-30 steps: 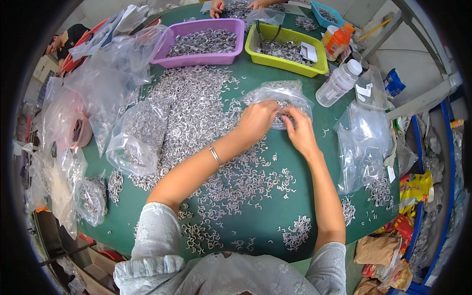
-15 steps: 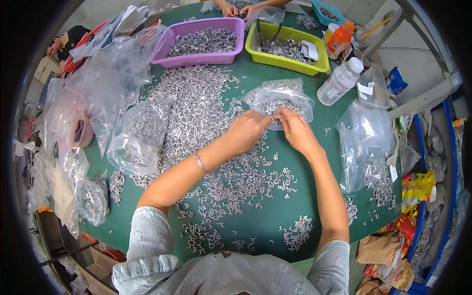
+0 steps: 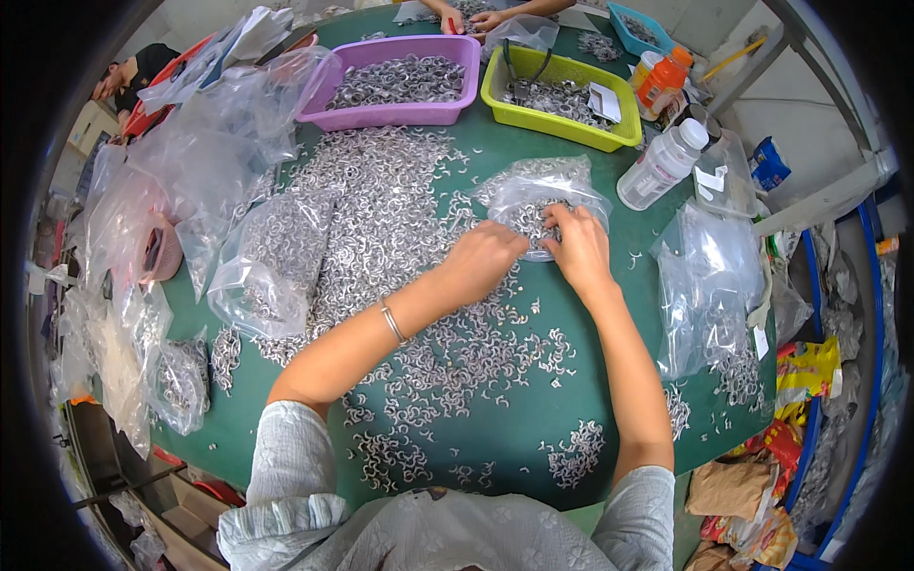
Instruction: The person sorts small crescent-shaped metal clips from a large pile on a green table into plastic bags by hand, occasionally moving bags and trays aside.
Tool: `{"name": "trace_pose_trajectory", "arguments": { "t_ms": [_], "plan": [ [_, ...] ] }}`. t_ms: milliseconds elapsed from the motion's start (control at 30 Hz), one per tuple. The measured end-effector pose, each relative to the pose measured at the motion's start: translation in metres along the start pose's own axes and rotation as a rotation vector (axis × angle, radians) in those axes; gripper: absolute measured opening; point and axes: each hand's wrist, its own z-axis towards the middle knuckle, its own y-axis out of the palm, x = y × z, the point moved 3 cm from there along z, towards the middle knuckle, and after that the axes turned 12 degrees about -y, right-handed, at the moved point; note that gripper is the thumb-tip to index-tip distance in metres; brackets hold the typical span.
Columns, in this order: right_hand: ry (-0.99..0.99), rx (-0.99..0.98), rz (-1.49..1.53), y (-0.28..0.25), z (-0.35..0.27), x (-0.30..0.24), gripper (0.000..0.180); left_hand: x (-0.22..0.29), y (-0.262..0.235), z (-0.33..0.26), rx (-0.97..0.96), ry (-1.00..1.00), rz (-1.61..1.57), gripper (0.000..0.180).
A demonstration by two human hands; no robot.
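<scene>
A clear plastic bag point(image 3: 598, 202) holding small grey crescent-shaped metal pieces lies at the centre right of the green table, its mouth towards me. At the bag's near left edge is my left hand point(image 3: 484, 257), its fingers pressed together; what they pinch is hidden. My right hand point(image 3: 583, 249) is over the bag's mouth, thumb and forefinger apart, fingertips among the pieces inside. A broad spread of loose crescent pieces point(image 3: 376, 190) covers the table left of the bag and continues under my forearms.
Beyond are a purple basin point(image 3: 381, 118) and a yellow-green basin point(image 3: 562, 133) of metal pieces, the latter with pliers. A white bottle point(image 3: 662, 167) and orange-capped bottle point(image 3: 664, 84) stand right. Filled bags point(image 3: 271, 257) lie left, flat plastic bags point(image 3: 700, 295) right. Another person's hands point(image 3: 471, 21) work opposite.
My right hand has parted from my left fingertips and shifted slightly right over the bag's mouth, its thumb and forefinger spreading. My left hand has stayed nearly in place, a touch lower.
</scene>
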Motion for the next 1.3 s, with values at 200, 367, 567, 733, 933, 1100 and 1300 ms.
{"name": "trace_pose_trajectory", "arguments": {
  "t_ms": [200, 367, 567, 733, 933, 1100, 1300],
  "plan": [
    [0.044, 0.072, -0.139, 0.007, 0.004, -0.002, 0.025, -0.001, 0.001, -0.003, 0.004, -0.024, -0.002, 0.006],
    [0.086, 0.264, -0.099, 0.006, 0.0, 0.01, 0.017, 0.0, 0.001, -0.003, 0.011, -0.026, 0.001, 0.006],
    [0.165, 0.277, 0.012, 0.005, 0.001, 0.008, 0.019, 0.001, 0.001, -0.003, 0.002, -0.022, 0.015, 0.004],
    [0.12, 0.232, -0.015, 0.005, 0.007, 0.002, 0.026, 0.004, 0.002, -0.002, 0.03, -0.001, 0.004, 0.004],
    [-0.007, 0.21, -0.125, 0.007, 0.009, -0.004, 0.026, 0.003, 0.003, -0.002, 0.018, -0.008, 0.016, 0.004],
    [-0.114, 0.199, -0.297, 0.014, 0.011, -0.002, 0.027, 0.004, 0.001, -0.002, 0.023, -0.01, 0.001, 0.003],
    [-0.058, 0.283, -0.174, 0.012, 0.006, -0.004, 0.015, 0.003, 0.002, -0.002, 0.024, -0.024, -0.009, 0.003]
  ]
}}
